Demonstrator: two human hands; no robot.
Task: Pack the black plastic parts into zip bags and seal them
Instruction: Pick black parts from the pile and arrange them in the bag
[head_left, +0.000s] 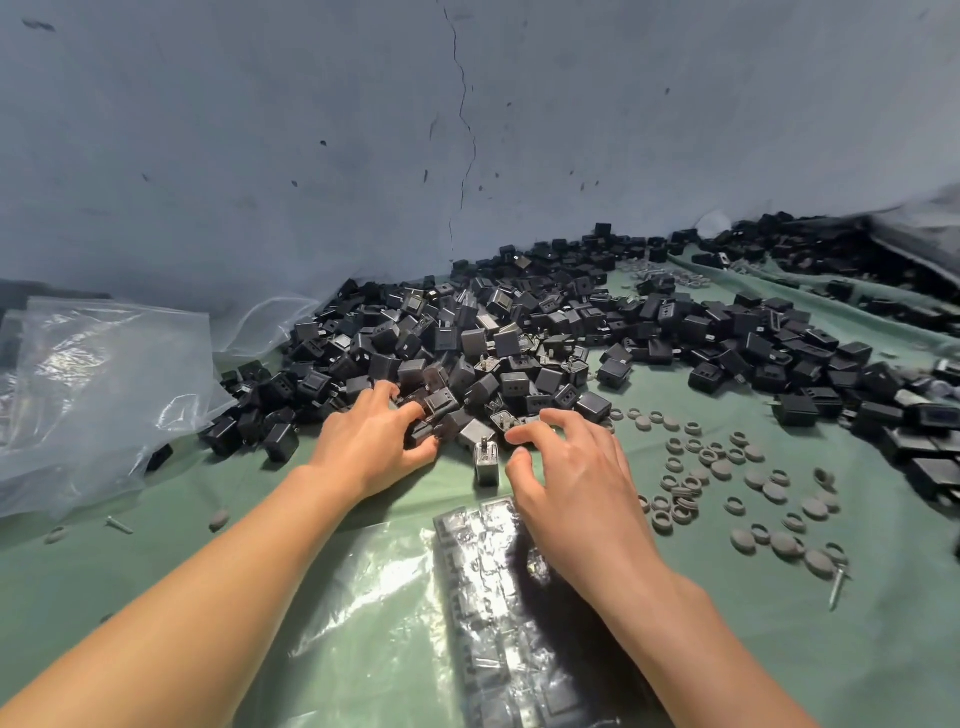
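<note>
Between left hand (363, 447) and right hand (576, 478) stands a black part (486, 464).

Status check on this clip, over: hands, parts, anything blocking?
Left hand gripping black parts at pile's near edge. Right hand curled over pile, grip unclear. Filled zip bag flat under right forearm. Nothing blocking; grey caps off right.

This looks like a small, informal packing workshop. A wide heap of identical small black plastic cube parts (493, 332) with metal prongs spreads over a green cloth-covered work surface (156, 597) set against a cracked, stained grey-blue wall (260, 130). Loose clear plastic zip bags (104, 374) pile up at the left. Small grey rubber rings and caps (727, 483) lie scattered at the right. A clear bag packed with rows of parts (483, 597) lies nearest.
</note>
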